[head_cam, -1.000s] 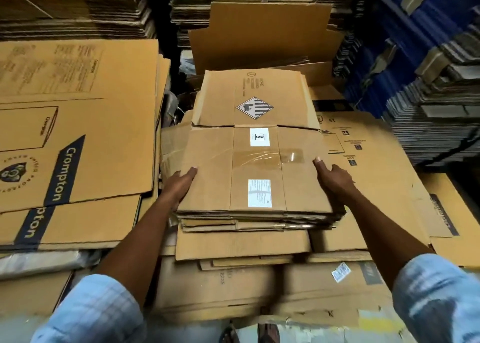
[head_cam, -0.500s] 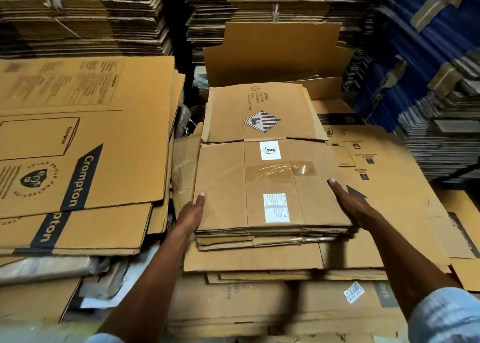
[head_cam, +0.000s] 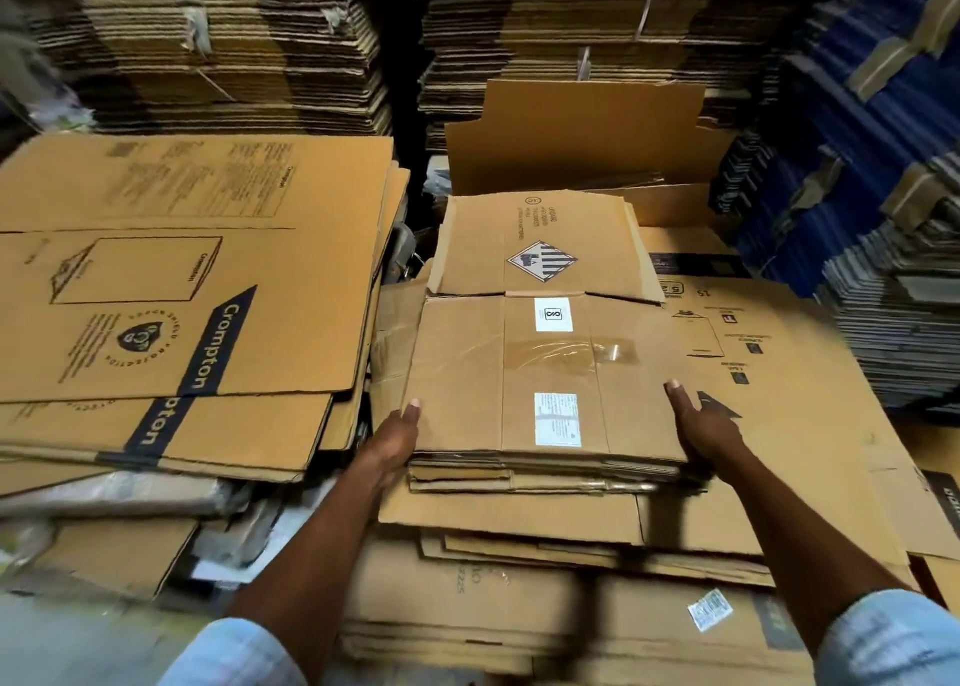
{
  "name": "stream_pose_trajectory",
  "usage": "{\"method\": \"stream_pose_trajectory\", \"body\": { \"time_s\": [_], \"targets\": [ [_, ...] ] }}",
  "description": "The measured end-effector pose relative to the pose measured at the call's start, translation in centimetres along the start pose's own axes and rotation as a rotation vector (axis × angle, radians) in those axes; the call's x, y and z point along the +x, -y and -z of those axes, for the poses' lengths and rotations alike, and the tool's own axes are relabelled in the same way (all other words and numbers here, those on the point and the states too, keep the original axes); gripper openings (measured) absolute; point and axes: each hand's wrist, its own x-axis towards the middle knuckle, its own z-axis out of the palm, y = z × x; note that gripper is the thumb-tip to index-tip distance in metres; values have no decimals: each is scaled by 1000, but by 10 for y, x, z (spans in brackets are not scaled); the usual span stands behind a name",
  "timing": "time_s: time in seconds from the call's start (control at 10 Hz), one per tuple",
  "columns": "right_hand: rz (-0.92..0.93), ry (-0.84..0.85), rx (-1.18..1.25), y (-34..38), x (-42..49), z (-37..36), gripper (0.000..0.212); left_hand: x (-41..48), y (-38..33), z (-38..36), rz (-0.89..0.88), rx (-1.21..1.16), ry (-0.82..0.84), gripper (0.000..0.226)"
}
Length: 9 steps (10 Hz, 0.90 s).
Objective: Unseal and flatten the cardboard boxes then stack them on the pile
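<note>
Head view: my left grip (head_cam: 395, 438) and right grip (head_cam: 701, 425), fingers straight and holding nothing, press the side edges of the flattened box (head_cam: 467, 373) atop the pile (head_cam: 519, 521). I judge it light and stiff, best lifted by opposite edges.

Far in front of you stand tall stacks of brown card (head_cam: 234, 46), tied with thin string. To your right, a stack of blue sheets (head_cam: 857, 129) leans in, with a grey stack (head_cam: 904, 332) below it. On your left lies a big flat sheet (head_cam: 182, 269) with the word Crompton on a dark band. Under it, crumpled paper and plastic (head_cam: 130, 493) poke out.
</note>
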Motion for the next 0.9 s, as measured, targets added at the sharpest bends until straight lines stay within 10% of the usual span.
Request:
{"method": "stream_pose_trajectory", "body": {
  "time_s": [0.5,0.7,0.9],
  "targets": [
    [-15,-172,-102,4,-23,-9,87,-21,7,-6,-28,-3,-124,62],
    [262,-341,-392,-7,-91,-9,56,-85,-27,-34,-240,496,-475,63],
    [325,-152,-436,-34,-125,-3,53,-121,-49,-72,-385,615,-272,62]
  ]
}}
